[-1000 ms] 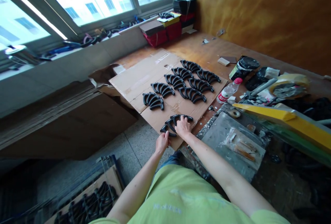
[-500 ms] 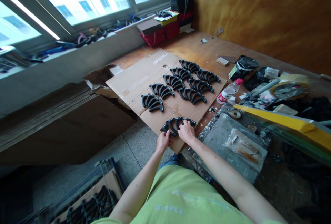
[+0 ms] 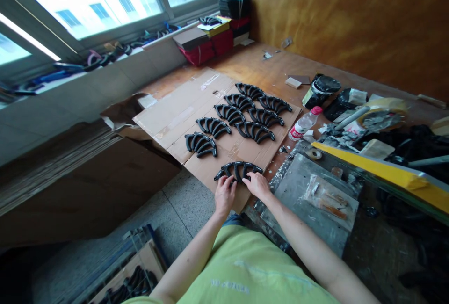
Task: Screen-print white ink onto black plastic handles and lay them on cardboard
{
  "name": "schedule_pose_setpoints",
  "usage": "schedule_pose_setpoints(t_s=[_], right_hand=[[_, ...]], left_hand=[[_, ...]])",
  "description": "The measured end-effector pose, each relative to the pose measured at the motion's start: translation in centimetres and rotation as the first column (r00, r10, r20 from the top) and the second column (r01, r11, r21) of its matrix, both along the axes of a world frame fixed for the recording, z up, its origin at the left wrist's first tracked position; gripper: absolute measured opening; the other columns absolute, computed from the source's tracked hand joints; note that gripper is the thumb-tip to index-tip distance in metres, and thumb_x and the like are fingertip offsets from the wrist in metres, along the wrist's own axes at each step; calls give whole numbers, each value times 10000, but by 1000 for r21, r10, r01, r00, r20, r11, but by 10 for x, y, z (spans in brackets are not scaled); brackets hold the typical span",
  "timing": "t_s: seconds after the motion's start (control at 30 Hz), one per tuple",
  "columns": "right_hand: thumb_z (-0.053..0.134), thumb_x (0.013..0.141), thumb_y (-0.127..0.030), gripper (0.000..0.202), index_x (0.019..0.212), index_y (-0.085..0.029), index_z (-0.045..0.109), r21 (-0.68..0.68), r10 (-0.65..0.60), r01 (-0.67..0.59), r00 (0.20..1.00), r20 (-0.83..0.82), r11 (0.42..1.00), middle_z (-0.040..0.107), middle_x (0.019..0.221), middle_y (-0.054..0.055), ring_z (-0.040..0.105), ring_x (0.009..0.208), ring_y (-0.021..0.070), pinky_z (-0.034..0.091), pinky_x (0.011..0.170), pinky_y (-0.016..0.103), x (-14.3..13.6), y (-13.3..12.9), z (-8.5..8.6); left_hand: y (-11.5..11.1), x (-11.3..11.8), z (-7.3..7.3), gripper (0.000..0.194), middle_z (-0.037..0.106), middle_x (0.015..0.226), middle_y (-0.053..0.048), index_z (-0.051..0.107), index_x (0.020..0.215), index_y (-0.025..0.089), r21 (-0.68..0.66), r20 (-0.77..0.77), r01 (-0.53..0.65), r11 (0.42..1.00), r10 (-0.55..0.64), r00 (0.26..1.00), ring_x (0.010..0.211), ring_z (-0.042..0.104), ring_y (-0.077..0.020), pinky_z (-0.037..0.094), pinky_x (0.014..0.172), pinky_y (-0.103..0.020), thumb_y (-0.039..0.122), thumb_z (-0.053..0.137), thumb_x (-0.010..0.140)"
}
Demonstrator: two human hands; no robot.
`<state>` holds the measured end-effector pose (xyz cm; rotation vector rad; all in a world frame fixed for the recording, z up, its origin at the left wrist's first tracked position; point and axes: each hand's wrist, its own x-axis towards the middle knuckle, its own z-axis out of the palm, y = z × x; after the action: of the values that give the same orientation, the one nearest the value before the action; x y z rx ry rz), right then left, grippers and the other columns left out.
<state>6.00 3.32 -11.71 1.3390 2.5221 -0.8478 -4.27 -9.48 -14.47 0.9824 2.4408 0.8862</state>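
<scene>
Near the front corner of the cardboard sheet (image 3: 182,121), a fan-shaped row of black curved pieces (image 3: 239,168) lies under my fingers. My left hand (image 3: 225,193) grips the lower ends of pieces on the row's left side, with its fingertips partly hidden. At the right side of the same row, my right hand (image 3: 257,184) has its fingers closed on a curved piece. Several similar black fans lie farther back on the cardboard, among them a fan (image 3: 201,145) on the left and another fan (image 3: 255,131) on the right.
A bottle with a pink cap (image 3: 305,124) stands right of the cardboard, before a black-lidded tub (image 3: 321,91). A grey board (image 3: 298,187) and a yellow-edged panel (image 3: 379,163) lie at the right. More black pieces fill a crate (image 3: 154,248) at lower left.
My left hand has turned and moved up onto the row's lower ends. My right hand has shifted from the row's upper edge down to its lower side. The view has shifted slightly.
</scene>
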Motion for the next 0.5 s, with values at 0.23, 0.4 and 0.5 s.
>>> schedule_pose_setpoints(t_s=[0.23, 0.4, 0.5], right_hand=[[639, 815, -294, 383, 1182, -186, 655, 18, -52, 53, 996, -67, 998, 695, 1093, 115, 644, 1032, 220, 463, 911, 303, -4, 6, -11], [617, 831, -331, 468, 1267, -164, 591, 48, -157, 160, 985, -68, 986, 649, 1124, 164, 629, 1048, 239, 466, 896, 311, -24, 27, -11], [615, 835, -339, 495, 1296, -168, 561, 10, -182, 184, 980, -83, 983, 617, 1172, 167, 605, 1095, 236, 450, 920, 308, -44, 50, -8]], left_hand=[[37, -16, 3, 420, 599, 1090, -114, 635, 1163, 208, -189, -112, 127, 974, -150, 982, 946, 607, -241, 451, 817, -337, 479, 440, 907], [88, -50, 11, 407, 626, 1061, -108, 649, 1146, 214, -188, -210, 243, 951, -281, 936, 928, 610, -231, 435, 849, -323, 464, 421, 920], [121, -74, 15, 385, 636, 1056, -101, 659, 1136, 215, -223, -244, 281, 933, -333, 911, 937, 618, -226, 430, 863, -312, 446, 443, 916]])
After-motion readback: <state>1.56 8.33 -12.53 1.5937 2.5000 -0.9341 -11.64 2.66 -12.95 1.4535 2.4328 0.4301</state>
